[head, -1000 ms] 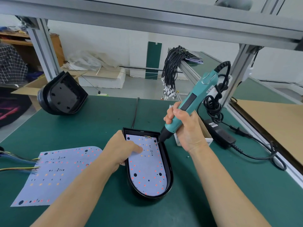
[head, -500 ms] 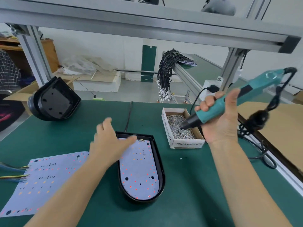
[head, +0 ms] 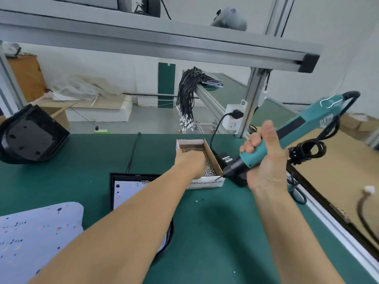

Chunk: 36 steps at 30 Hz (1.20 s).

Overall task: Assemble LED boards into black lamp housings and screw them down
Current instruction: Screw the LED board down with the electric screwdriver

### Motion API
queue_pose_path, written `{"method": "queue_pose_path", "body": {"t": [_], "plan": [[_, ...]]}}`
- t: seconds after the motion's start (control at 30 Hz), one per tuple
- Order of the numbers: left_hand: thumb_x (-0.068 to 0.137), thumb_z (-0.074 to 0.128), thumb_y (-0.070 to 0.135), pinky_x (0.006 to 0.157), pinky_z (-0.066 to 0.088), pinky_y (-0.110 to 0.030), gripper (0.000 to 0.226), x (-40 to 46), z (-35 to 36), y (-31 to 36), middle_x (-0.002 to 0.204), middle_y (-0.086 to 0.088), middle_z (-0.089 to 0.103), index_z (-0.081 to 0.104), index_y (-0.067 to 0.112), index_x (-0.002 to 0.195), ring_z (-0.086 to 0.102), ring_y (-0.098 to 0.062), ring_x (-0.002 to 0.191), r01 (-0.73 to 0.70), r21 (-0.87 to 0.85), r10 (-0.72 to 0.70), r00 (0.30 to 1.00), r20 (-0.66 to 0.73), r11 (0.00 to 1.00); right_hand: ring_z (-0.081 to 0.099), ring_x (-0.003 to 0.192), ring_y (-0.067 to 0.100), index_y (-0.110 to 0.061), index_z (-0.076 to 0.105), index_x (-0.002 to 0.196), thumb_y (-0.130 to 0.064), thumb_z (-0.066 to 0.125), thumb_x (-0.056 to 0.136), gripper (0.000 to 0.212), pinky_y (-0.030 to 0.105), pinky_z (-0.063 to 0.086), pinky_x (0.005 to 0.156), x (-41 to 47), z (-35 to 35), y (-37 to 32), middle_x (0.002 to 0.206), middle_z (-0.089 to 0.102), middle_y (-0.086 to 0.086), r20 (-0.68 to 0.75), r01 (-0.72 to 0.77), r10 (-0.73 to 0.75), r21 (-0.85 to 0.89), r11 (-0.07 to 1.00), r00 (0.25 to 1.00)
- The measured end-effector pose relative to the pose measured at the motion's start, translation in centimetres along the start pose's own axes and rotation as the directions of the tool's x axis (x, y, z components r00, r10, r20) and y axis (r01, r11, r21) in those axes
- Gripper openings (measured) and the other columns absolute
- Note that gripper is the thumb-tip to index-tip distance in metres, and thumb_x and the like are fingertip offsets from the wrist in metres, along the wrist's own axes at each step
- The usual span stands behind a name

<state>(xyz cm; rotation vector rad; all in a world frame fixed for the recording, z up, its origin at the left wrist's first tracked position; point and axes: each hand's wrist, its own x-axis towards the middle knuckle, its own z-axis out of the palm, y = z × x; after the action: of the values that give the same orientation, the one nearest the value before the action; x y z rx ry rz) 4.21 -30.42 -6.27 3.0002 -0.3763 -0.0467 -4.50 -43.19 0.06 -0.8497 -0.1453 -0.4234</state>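
My left hand (head: 190, 162) reaches into the small cardboard screw box (head: 205, 184); its fingers are buried among the screws and hidden. My right hand (head: 264, 160) grips the teal electric screwdriver (head: 297, 128), held above the mat with its bit pointing down-left at the box's near right corner. The black lamp housing (head: 114, 181) lies on the green mat with a white LED board (head: 127, 191) inside, mostly covered by my left forearm. Loose LED boards (head: 37, 232) lie at lower left. A second black housing (head: 30, 136) stands tilted at far left.
A black power adapter (head: 227, 158) sits behind the box, plugged into a white outlet (head: 231, 119). The screwdriver's coiled cord (head: 307, 150) hangs at right over a cardboard sheet (head: 338, 171). A bundle of black cables (head: 188, 95) hangs behind. A loose screw (head: 196, 201) lies on the mat.
My left hand left the LED board and went right into the screw box. My right hand lifted the screwdriver off the board and swung it up to the right.
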Motion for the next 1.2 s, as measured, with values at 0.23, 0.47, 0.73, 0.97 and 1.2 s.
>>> {"method": "queue_pose_path", "body": {"t": [0.23,0.47,0.73,0.97,1.2], "plan": [[0.088,0.046,0.003,0.105,0.024,-0.042,0.026,-0.4,0.2,0.1,0.078,-0.004,0.064,0.051,0.017,0.067,0.059,-0.026,0.093,-0.045,0.087,0.043,0.999,0.022,0.995,0.04,0.042,0.009,-0.021,0.048,0.071,-0.029,0.069,0.077,0.023,0.021,0.039,0.049,-0.2,-0.3,-0.1,0.054,0.045,-0.005,-0.024,0.043,-0.043,0.001,0.999,0.999],[0.094,0.052,0.013,0.095,0.04,-0.032,0.017,-2.6,-1.4,-1.0,0.098,0.003,0.07,0.07,0.014,0.091,0.063,-0.018,0.094,0.023,-0.461,-0.055,0.997,-0.057,0.887,0.039,0.043,0.009,-0.021,0.047,0.069,-0.035,0.079,0.069,0.035,0.022,0.038,0.051,-0.3,0.3,-0.3,0.054,0.043,-0.005,-0.002,0.044,-0.044,0.007,0.999,0.999],[0.092,0.059,0.009,0.053,0.038,-0.013,0.015,-10.6,-3.4,-5.5,0.058,0.004,0.057,0.064,0.013,0.079,0.048,-0.004,0.053,0.014,-0.953,-0.093,0.996,-0.015,0.304,0.041,0.044,0.007,-0.016,0.038,0.067,-0.009,0.062,0.08,0.028,0.022,0.042,0.053,-0.8,2.6,0.7,0.054,0.044,-0.01,0.121,0.08,-0.096,0.134,0.988,0.988],[0.097,0.053,0.02,0.04,0.03,-0.011,0.023,-9.3,-4.2,-6.0,0.061,-0.005,0.05,0.058,0.004,0.082,0.041,-0.013,0.051,0.047,-0.757,-0.21,0.97,-0.121,0.652,0.039,0.043,0.009,-0.019,0.041,0.064,-0.008,0.066,0.076,0.03,0.023,0.041,0.051,-1.4,5.5,2.4,0.054,0.044,-0.005,0.115,0.031,-0.045,0.124,0.992,0.992],[0.095,0.055,0.01,0.058,0.038,-0.02,0.018,-12.1,-4.3,-7.0,0.064,0.001,0.056,0.06,0.009,0.078,0.049,-0.007,0.053,0.087,-0.99,-0.12,0.99,0.074,0.112,0.039,0.043,0.009,-0.02,0.042,0.061,-0.007,0.063,0.079,0.031,0.023,0.042,0.052,-1.5,5.5,2.0,0.053,0.041,-0.006,0.105,0.053,-0.067,0.135,0.989,0.992]]}}
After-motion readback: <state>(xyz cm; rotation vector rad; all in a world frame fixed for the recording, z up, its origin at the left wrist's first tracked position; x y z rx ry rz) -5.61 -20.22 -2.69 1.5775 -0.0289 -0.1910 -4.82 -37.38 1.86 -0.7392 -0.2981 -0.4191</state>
